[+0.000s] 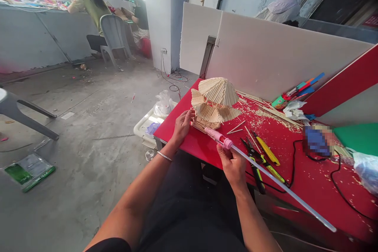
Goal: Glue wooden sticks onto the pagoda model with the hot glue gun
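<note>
- R hand (pixel 233 165) nearest cam, just in front of stick house (pixel 217 100): grip closed round pink glue gun (pixel 220 138), nozzle at house base, clear glue stick (pixel 280 186) trailing back-right.
- Red counter (pixel 313 185) under house, strewn w/ shavings.
- L hand (pixel 182 124): grip pinching house's left base edge.
- Cutters (pixel 256 161) & yellow knife (pixel 267 150) lie right of house, near gun.

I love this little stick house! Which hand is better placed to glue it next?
Probably the right hand: it holds the pink glue gun, tip by the stick house. The left hand steadies that house.
</note>
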`<state>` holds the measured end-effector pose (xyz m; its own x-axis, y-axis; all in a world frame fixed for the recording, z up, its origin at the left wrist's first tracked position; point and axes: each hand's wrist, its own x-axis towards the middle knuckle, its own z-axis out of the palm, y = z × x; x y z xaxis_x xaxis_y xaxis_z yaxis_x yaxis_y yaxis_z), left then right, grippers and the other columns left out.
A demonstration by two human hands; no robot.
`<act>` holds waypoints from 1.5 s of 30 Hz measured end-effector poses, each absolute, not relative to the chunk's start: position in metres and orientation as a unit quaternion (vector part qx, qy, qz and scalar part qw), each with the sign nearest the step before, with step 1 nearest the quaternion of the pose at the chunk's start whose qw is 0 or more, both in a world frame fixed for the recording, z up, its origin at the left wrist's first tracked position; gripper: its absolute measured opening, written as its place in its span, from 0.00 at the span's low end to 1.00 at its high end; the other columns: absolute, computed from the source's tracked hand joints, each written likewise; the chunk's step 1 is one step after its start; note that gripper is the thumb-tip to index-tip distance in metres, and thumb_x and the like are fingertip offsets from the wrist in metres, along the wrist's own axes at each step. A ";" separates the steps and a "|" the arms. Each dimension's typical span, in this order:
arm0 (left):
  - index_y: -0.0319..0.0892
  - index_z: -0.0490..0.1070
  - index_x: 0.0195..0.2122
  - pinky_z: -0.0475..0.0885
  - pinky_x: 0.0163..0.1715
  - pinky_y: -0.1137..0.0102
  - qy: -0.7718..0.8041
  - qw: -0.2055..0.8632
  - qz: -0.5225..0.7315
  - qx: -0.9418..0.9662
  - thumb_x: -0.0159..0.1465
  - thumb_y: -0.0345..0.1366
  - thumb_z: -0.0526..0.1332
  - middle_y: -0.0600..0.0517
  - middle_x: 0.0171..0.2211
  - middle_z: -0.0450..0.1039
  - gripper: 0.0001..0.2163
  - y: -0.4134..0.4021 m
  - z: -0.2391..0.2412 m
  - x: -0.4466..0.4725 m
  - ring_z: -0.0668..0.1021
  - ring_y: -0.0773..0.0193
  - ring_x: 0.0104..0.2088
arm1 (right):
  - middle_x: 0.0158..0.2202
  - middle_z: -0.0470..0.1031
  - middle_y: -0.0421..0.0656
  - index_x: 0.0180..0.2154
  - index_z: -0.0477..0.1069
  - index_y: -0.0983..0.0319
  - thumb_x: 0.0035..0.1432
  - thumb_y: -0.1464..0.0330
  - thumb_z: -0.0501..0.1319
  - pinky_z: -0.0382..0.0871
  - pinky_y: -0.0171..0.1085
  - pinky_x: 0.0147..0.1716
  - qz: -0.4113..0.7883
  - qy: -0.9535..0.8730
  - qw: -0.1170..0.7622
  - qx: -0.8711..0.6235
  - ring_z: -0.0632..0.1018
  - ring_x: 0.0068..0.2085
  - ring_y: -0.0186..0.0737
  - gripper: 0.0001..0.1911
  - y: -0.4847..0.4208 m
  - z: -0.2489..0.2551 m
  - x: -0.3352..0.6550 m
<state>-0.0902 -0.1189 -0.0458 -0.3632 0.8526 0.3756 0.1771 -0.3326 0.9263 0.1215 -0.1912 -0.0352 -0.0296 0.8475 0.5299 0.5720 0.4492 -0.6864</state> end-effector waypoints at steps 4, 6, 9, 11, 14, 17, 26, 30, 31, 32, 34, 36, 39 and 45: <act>0.41 0.80 0.38 0.75 0.26 0.70 0.511 0.280 0.648 0.491 0.66 0.56 0.51 0.45 0.41 0.80 0.25 -0.120 -0.046 -0.090 0.79 0.63 0.32 | 0.37 0.78 0.46 0.43 0.76 0.60 0.60 0.55 0.60 0.74 0.38 0.38 0.145 -0.733 0.471 -0.469 0.78 0.37 0.40 0.17 -0.191 -0.037 0.114; 0.40 0.80 0.37 0.75 0.25 0.70 0.509 0.288 0.647 0.489 0.66 0.56 0.51 0.45 0.41 0.80 0.26 -0.121 -0.045 -0.089 0.79 0.63 0.31 | 0.39 0.78 0.47 0.46 0.75 0.60 0.61 0.57 0.60 0.74 0.39 0.41 0.136 -0.744 0.470 -0.456 0.78 0.39 0.40 0.18 -0.191 -0.038 0.112; 0.40 0.80 0.33 0.75 0.26 0.69 0.504 0.302 0.643 0.492 0.66 0.56 0.51 0.44 0.38 0.80 0.26 -0.124 -0.043 -0.088 0.79 0.63 0.30 | 0.39 0.78 0.46 0.48 0.73 0.60 0.62 0.58 0.59 0.74 0.39 0.40 0.120 -0.750 0.467 -0.452 0.78 0.38 0.39 0.17 -0.191 -0.039 0.113; 0.40 0.80 0.33 0.75 0.26 0.69 0.498 0.314 0.639 0.496 0.66 0.56 0.51 0.44 0.37 0.80 0.26 -0.126 -0.041 -0.087 0.79 0.63 0.29 | 0.39 0.78 0.46 0.48 0.73 0.60 0.63 0.59 0.58 0.74 0.39 0.40 0.109 -0.751 0.469 -0.451 0.77 0.38 0.39 0.16 -0.192 -0.038 0.114; 0.40 0.80 0.37 0.74 0.26 0.70 0.491 0.321 0.644 0.491 0.66 0.55 0.52 0.45 0.37 0.80 0.25 -0.128 -0.039 -0.086 0.78 0.63 0.29 | 0.40 0.78 0.47 0.47 0.73 0.60 0.63 0.59 0.58 0.73 0.39 0.41 0.101 -0.752 0.473 -0.448 0.77 0.40 0.40 0.16 -0.194 -0.037 0.115; 0.39 0.79 0.35 0.73 0.25 0.71 0.498 0.298 0.660 0.476 0.66 0.53 0.52 0.44 0.40 0.80 0.24 -0.128 -0.039 -0.087 0.78 0.65 0.29 | 0.39 0.78 0.47 0.46 0.74 0.61 0.62 0.59 0.59 0.73 0.40 0.41 0.091 -0.737 0.480 -0.467 0.77 0.39 0.40 0.16 -0.192 -0.036 0.115; 0.40 0.79 0.31 0.69 0.21 0.71 0.580 0.265 0.671 0.377 0.66 0.51 0.52 0.44 0.41 0.79 0.23 -0.123 -0.042 -0.094 0.78 0.62 0.30 | 0.36 0.77 0.46 0.44 0.75 0.62 0.61 0.58 0.60 0.73 0.38 0.38 0.076 -0.716 0.506 -0.475 0.77 0.36 0.39 0.16 -0.181 -0.029 0.107; 0.40 0.80 0.32 0.72 0.26 0.69 0.588 0.266 0.660 0.384 0.65 0.50 0.53 0.45 0.36 0.81 0.21 -0.122 -0.043 -0.093 0.79 0.60 0.31 | 0.38 0.78 0.47 0.45 0.75 0.61 0.61 0.58 0.61 0.74 0.38 0.40 0.081 -0.722 0.506 -0.464 0.78 0.38 0.39 0.16 -0.180 -0.029 0.105; 0.40 0.80 0.32 0.72 0.27 0.68 0.588 0.264 0.661 0.385 0.65 0.50 0.53 0.45 0.35 0.81 0.21 -0.122 -0.043 -0.093 0.79 0.60 0.31 | 0.38 0.78 0.47 0.46 0.75 0.60 0.61 0.58 0.61 0.74 0.39 0.40 0.089 -0.723 0.506 -0.462 0.78 0.38 0.40 0.17 -0.180 -0.030 0.105; 0.40 0.80 0.32 0.72 0.27 0.68 0.587 0.263 0.661 0.386 0.65 0.50 0.53 0.45 0.35 0.81 0.21 -0.123 -0.043 -0.093 0.79 0.60 0.31 | 0.39 0.78 0.47 0.47 0.75 0.60 0.61 0.58 0.60 0.74 0.39 0.41 0.097 -0.723 0.506 -0.459 0.78 0.39 0.40 0.17 -0.180 -0.030 0.106; 0.40 0.80 0.32 0.73 0.29 0.68 0.584 0.261 0.663 0.389 0.65 0.50 0.54 0.45 0.36 0.81 0.21 -0.123 -0.042 -0.093 0.79 0.59 0.32 | 0.39 0.78 0.47 0.47 0.75 0.60 0.60 0.58 0.61 0.74 0.39 0.41 0.102 -0.726 0.506 -0.455 0.78 0.39 0.40 0.17 -0.180 -0.032 0.108; 0.40 0.80 0.33 0.74 0.30 0.68 0.580 0.258 0.665 0.393 0.65 0.49 0.54 0.44 0.40 0.80 0.20 -0.124 -0.041 -0.093 0.80 0.59 0.34 | 0.39 0.78 0.47 0.47 0.75 0.60 0.60 0.58 0.61 0.74 0.39 0.41 0.098 -0.728 0.503 -0.455 0.78 0.39 0.40 0.17 -0.181 -0.033 0.109; 0.42 0.80 0.37 0.75 0.32 0.68 0.573 0.255 0.667 0.403 0.66 0.48 0.54 0.45 0.47 0.78 0.18 -0.124 -0.040 -0.092 0.80 0.59 0.37 | 0.39 0.78 0.47 0.47 0.75 0.60 0.60 0.58 0.61 0.74 0.39 0.40 0.092 -0.730 0.501 -0.456 0.78 0.39 0.40 0.17 -0.182 -0.033 0.112; 0.43 0.80 0.39 0.76 0.35 0.65 0.558 0.263 0.662 0.427 0.67 0.46 0.54 0.47 0.44 0.80 0.17 -0.123 -0.041 -0.092 0.80 0.58 0.38 | 0.40 0.78 0.47 0.50 0.73 0.60 0.62 0.59 0.59 0.73 0.39 0.43 0.097 -0.772 0.457 -0.431 0.77 0.41 0.40 0.18 -0.187 -0.038 0.117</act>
<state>-0.0915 -0.1227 -0.0409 -0.4973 0.8243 0.2706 0.1273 -0.2392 0.9626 0.1171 -0.1867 -0.0379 -0.2111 0.7541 0.6219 0.5774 0.6096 -0.5432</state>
